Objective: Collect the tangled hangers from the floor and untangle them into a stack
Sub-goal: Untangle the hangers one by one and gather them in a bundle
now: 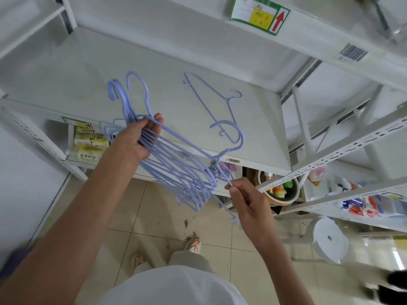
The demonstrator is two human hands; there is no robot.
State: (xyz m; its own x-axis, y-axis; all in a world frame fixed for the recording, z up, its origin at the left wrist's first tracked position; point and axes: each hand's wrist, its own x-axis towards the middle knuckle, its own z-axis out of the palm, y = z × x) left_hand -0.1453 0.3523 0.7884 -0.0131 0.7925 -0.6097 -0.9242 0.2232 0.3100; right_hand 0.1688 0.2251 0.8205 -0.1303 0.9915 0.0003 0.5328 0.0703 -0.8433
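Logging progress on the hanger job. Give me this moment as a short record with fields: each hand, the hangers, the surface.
left hand: gripping a bundle of lilac hangers near their necks, held above the shelf edge
right hand: fingers pinching one hanger that juts from the bundle
separated hangers: one loose hanger lying flat on the white shelf
tangle: bundle fanned out, hooks pointing different ways
floor: no hangers visible on the tiles
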